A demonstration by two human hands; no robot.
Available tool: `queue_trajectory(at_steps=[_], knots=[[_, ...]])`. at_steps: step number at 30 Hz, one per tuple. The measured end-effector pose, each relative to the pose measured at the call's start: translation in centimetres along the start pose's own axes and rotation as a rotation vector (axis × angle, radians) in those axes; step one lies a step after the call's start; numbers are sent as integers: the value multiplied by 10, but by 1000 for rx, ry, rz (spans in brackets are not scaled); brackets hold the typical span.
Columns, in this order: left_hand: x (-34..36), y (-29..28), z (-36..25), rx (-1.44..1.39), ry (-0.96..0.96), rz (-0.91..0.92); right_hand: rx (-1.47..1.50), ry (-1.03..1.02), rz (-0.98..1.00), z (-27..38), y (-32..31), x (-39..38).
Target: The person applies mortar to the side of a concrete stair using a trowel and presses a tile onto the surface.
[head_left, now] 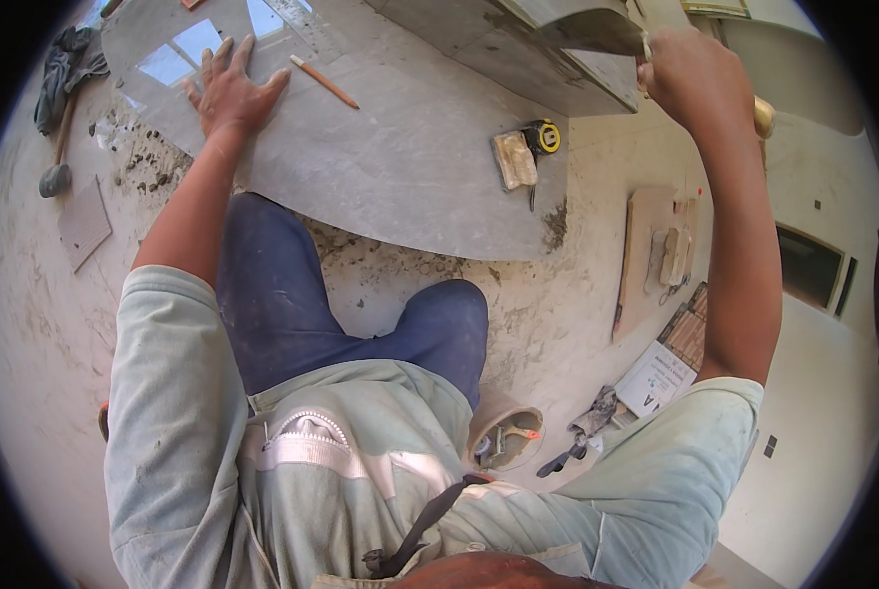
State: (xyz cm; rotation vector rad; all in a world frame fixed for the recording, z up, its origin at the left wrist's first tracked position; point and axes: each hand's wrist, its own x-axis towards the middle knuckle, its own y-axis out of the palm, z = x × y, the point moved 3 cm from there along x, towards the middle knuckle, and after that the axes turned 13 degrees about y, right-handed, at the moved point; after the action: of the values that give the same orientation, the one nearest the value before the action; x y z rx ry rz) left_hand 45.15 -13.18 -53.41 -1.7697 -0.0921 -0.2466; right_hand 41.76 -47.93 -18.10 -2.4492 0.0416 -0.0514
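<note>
My left hand [231, 90] lies flat with fingers spread on a large grey tile slab [381, 162] in front of my knees. A brown pencil [324, 80] rests on the slab just right of that hand. Raised at the upper right, my right hand [697, 74] is closed round the handle of a trowel [592, 32]. The trowel's dark metal blade points left, over a grey tiled step [498, 54]. Near the slab's right end sit a yellow and black tape measure [547, 136] and a worn pale block [514, 160].
To the left lie a mallet [55, 181], a dark cloth [64, 79] and a tile offcut [84, 224]. Mortar crumbs [150, 162] litter the floor by the slab. A bucket [476, 424] holding tools stands beside my right hip. Farther right are a board [638, 250] and a printed box [656, 380].
</note>
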Motion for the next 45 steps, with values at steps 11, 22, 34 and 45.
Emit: queue_trajectory(at_steps=[11,22,34,45], knots=[[5,0,-5,-55,16,15,40,49,88,-28,47,-10],[2,-14,-2,-123,-5,43,425,581,616,-63,144,-258],[-3,-1,17,-177,135,196,1893,1472,1175,185,198,-647],[-170,-119,-58,-389,325,427,2342,1494,502,154,233,-519]])
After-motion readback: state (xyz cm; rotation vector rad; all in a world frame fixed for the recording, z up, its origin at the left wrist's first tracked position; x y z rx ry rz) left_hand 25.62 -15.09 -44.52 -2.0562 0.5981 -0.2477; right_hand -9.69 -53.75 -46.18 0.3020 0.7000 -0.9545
